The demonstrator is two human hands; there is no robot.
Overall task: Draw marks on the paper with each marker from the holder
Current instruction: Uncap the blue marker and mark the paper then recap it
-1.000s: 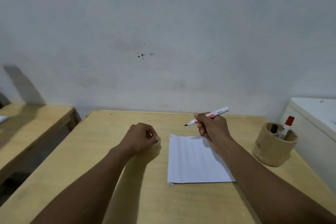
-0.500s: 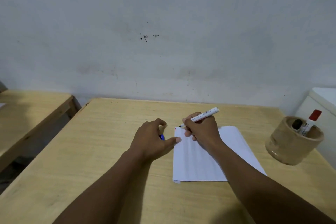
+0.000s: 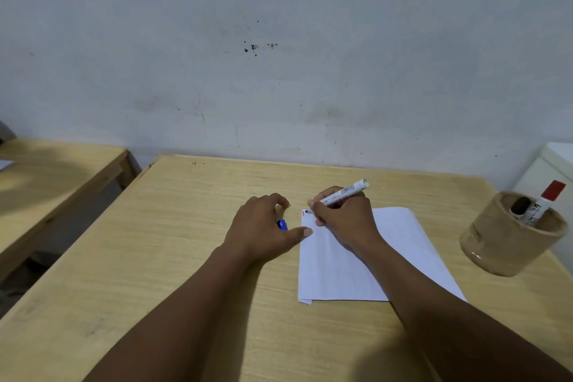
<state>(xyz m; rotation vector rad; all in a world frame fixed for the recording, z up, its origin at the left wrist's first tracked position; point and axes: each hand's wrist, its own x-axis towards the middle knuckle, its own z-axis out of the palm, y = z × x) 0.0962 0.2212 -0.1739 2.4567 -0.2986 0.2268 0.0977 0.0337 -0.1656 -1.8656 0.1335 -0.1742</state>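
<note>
Right hand: my right hand [image 3: 342, 215] pinches a white marker [image 3: 344, 192] in a writing grip, fingers curled tight round the barrel, the barrel slanting up and to the right.
Marker tip: the dark tip sits at the top left corner of the paper [image 3: 347, 270], right beside a short red mark [image 3: 303, 213] already drawn there; I cannot tell for sure whether the tip touches the sheet.
Left hand: my left hand [image 3: 263, 226] rests on the table [image 3: 155, 257] just left of the paper, thumb stretched out so its tip touches the sheet's left edge, fingers loosely curled over a blue cap [image 3: 282, 224] that peeks out under the palm. Whether I am truly gripping the cap I cannot tell.
Paper: white, flat on the wooden table, its lower right part under my right forearm.
Holder: a round tan holder [image 3: 508, 245] stands well to the right of the paper, near the table's edge.
In the holder: a black-capped marker [image 3: 521, 205] and a red-capped marker [image 3: 548, 195], both leaning upright.
</note>
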